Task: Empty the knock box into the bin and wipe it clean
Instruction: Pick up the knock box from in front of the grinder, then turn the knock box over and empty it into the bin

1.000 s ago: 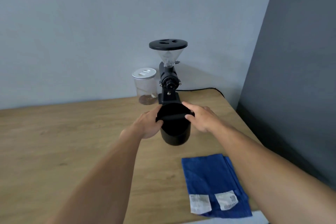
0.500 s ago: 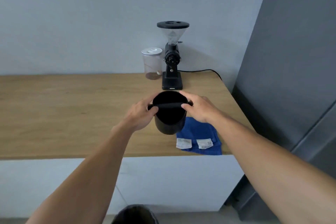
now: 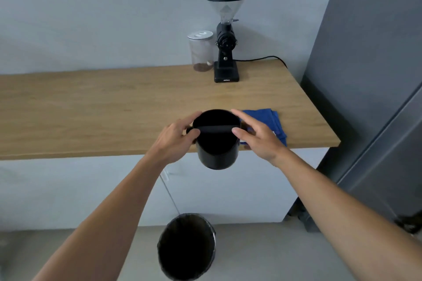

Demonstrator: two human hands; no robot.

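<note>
Knock box: a round black knock box (image 3: 217, 143) with a black padded bar (image 3: 215, 129) across its open mouth, held upright in the air in front of the counter's front edge, off the worktop. What lies inside is too dark to tell.
Left hand: the left hand (image 3: 174, 138) grips the left side of the box, thumb pressed on the left end of the bar, fingers curled round the outside wall.
Right hand: the right hand (image 3: 259, 136) is at the right side of the rim, thumb tip on the right end of the bar. Its fingers (image 3: 242, 114) are stretched out and slightly spread along the far rim; I cannot tell how firmly they press.
Bin: a round dark bin with a black liner (image 3: 186, 246) stands open on the grey floor, below the box and a little to its left, well apart from it.
Cloth: a folded blue cloth (image 3: 271, 121) lies on the light wooden countertop (image 3: 91, 109) near the front edge, partly hidden behind the right hand.
Back of counter: a black coffee grinder with a clear cone hopper and black lid (image 3: 226, 39) stands by the wall, its black cord (image 3: 262, 59) trailing right. Just beside it on the left is a clear canister with a white lid (image 3: 201, 51), a little brown at the bottom.
Right side: a tall grey panel (image 3: 370, 75).
</note>
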